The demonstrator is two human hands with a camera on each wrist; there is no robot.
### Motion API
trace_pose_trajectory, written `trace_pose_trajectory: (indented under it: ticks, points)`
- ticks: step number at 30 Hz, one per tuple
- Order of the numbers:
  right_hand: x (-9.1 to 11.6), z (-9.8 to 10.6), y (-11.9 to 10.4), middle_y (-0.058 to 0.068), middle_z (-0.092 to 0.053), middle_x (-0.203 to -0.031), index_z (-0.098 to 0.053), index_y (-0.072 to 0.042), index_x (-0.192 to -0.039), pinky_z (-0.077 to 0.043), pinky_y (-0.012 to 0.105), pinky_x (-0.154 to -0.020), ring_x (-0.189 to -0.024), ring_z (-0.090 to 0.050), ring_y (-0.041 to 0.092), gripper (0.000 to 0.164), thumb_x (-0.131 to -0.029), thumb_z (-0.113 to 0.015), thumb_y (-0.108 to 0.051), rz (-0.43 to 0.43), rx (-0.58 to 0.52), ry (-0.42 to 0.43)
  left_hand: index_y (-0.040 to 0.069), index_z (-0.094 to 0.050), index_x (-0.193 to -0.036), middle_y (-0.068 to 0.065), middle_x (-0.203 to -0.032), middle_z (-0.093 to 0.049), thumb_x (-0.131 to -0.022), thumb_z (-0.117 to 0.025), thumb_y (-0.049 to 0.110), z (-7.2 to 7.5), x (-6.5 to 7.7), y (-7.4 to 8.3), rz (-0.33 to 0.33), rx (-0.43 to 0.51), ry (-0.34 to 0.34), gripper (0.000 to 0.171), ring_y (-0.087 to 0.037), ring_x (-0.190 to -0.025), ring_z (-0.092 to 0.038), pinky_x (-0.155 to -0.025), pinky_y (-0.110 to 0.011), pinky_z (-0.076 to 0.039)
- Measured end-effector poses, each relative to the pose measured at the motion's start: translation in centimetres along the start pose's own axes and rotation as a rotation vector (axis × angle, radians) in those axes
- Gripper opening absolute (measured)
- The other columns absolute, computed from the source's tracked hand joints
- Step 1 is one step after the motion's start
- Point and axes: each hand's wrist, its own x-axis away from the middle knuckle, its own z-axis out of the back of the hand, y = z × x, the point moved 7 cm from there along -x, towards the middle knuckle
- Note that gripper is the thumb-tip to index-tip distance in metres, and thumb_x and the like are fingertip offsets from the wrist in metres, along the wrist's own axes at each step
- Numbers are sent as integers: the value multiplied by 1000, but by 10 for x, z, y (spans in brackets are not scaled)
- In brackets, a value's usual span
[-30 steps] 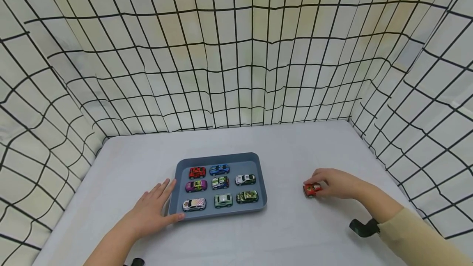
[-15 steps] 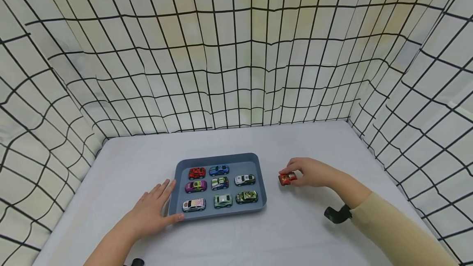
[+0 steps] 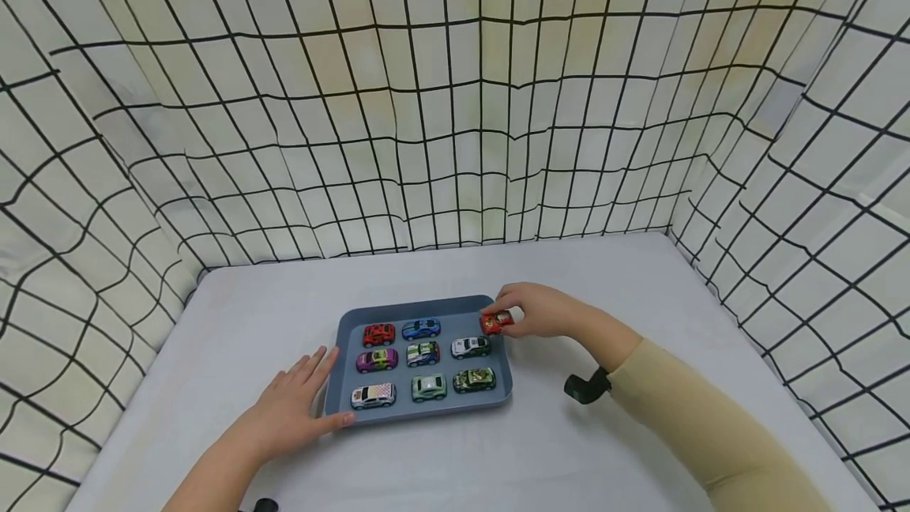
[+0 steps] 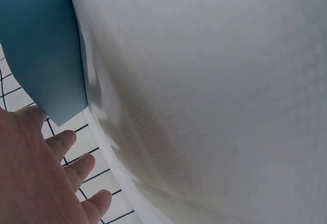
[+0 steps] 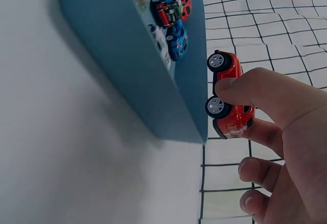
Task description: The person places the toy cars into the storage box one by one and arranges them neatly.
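A red toy car is pinched between the thumb and fingers of my right hand, over the far right corner of the blue-grey tray. In the right wrist view the red toy car is held above the tray's wall, its wheels facing the tray. My left hand lies with fingers spread along the tray's left side, thumb at the near left corner. The left wrist view shows those fingers beside the tray's end.
Several toy cars stand in rows in the tray, among them a white one close to the held car, a blue one and a camouflage one. White cloth covers the table; a black-gridded white curtain surrounds it.
My right hand has carried the red toy car leftward and away from me, from the table right of the tray to above its far right corner. The left hand stays put.
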Motion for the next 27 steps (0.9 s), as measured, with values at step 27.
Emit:
trace_pose_trajectory:
  ticks: [27]
  points:
    - [-51,-13,-21,-7,-65,-113,-66,-28,-133,-49,30,-89,-96,-56,10,42,-91,-72,-32,-57,128,-54,4,-27,-156,-27,-157,-27,-74,-54,86,-3,0,-2,9,-8,7,119,-51,-142,-24,-111,-71,-20]
